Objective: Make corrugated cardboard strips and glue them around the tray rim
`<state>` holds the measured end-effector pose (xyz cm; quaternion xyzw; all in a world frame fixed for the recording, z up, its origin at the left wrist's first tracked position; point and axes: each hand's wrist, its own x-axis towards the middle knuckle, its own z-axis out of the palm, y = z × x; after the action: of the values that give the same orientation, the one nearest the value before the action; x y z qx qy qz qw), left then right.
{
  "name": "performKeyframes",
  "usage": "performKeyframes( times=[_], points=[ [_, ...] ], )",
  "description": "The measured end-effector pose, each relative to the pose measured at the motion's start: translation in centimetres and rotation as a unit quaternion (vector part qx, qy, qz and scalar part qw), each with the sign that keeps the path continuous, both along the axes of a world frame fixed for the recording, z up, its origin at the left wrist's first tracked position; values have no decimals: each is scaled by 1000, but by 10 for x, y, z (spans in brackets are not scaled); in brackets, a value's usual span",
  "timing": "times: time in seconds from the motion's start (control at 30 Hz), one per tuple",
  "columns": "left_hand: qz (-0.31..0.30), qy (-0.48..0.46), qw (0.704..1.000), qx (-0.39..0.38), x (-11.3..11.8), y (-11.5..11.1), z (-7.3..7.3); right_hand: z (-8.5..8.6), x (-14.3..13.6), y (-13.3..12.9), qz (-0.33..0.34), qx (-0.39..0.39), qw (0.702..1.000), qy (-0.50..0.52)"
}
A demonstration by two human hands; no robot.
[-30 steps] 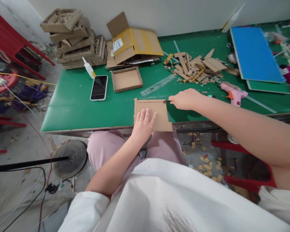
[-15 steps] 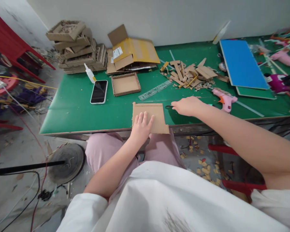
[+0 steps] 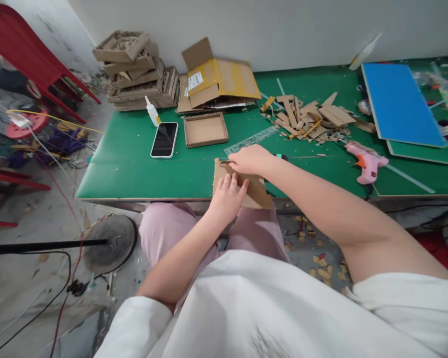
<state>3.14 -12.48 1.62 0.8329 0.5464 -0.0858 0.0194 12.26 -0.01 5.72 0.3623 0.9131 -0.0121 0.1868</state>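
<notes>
A flat piece of cardboard [image 3: 259, 198] lies at the front edge of the green table, its near side jutting over the edge. My left hand [image 3: 227, 196] rests flat on it with fingers spread, pressing it down. My right hand [image 3: 251, 159] is wrapped round a utility knife [image 3: 225, 162]; its dark tip touches or hovers just over the cardboard's upper left part, and its teal-and-black end shows behind the hand. Most of the handle is hidden. Just beyond the right hand lies a clear ruler [image 3: 252, 139]. A shallow cardboard tray [image 3: 206, 130] sits further back.
A phone [image 3: 164, 140] and a glue bottle [image 3: 153, 111] stand to the left. Behind are stacked cardboard trays [image 3: 130, 67] and a yellow-taped box [image 3: 231, 82]. Cardboard scraps [image 3: 309, 117], a pink glue gun [image 3: 368, 161] and a blue board [image 3: 403, 104] lie to the right.
My right hand has moved left with the knife, from beyond the cardboard's right side to over its upper left part. My left hand stays on the cardboard. The view has shifted slightly.
</notes>
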Motion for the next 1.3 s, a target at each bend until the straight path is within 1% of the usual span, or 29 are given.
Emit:
performKeyframes(
  times=[0.13, 0.27, 0.47, 0.63, 0.83, 0.97, 1.03, 1.2, 1.3],
  points=[
    [7, -12, 1000, 0, 0, 0, -1, -3, -9, 0, 13, 2, 1000, -3],
    [8, -35, 999, 6, 0, 0, -3, -1, -11, -4, 14, 6, 1000, -10],
    [11, -18, 1000, -9, 0, -1, -1, -1, -5, -2, 27, 9, 999, -15],
    [7, -7, 1000, -11, -1, -1, 0, -4, 19, 5, 13, 17, 999, -27],
    [4, -15, 1000, 8, -2, -2, -5, -4, 64, 6, -24, 24, 996, -78],
    [3, -15, 1000, 11, -3, -2, -4, -4, 90, 5, -45, 24, 994, -98],
    [6, -16, 1000, 4, -3, -2, -3, -5, 98, 3, -56, 25, 993, -105],
    [4, -26, 1000, 11, -3, -2, -3, -5, 105, -5, -54, 40, 993, -99],
    [-4, -49, 998, 29, -8, -3, 3, -4, 114, -7, -75, 32, 992, -97]
  ],
)
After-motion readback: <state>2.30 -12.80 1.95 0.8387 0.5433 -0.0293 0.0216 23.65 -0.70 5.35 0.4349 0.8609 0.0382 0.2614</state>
